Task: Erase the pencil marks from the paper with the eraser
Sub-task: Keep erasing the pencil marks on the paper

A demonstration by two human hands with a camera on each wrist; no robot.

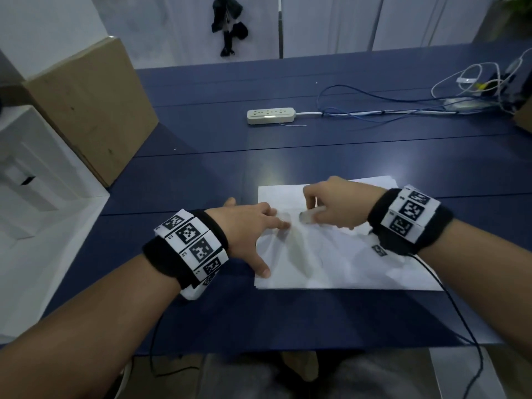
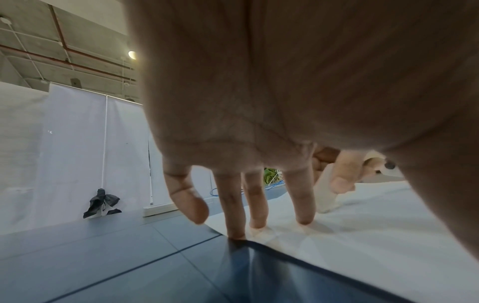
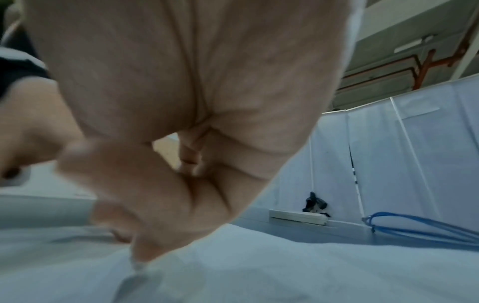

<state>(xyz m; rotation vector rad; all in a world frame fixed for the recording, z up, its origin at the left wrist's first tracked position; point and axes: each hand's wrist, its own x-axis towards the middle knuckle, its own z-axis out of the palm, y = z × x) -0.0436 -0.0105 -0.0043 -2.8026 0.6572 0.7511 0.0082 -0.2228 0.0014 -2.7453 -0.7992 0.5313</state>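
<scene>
The left hand (image 1: 244, 226) lay flat with fingers spread, pressing the paper's (image 1: 345, 263) left edge against the blue desk (image 1: 201, 174). The right hand (image 1: 334, 205) pinched a whitish eraser (image 1: 306, 218) (blurred in every view), its tip down on the sheet near the desk's front edge. A power strip (image 1: 270, 116) sat well beyond.

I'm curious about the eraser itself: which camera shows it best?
The left wrist view: the pale eraser stands clear on the paper, pinched by the right hand. The head view shows only a blurred tip; in the right wrist view the hand hides it.
</scene>
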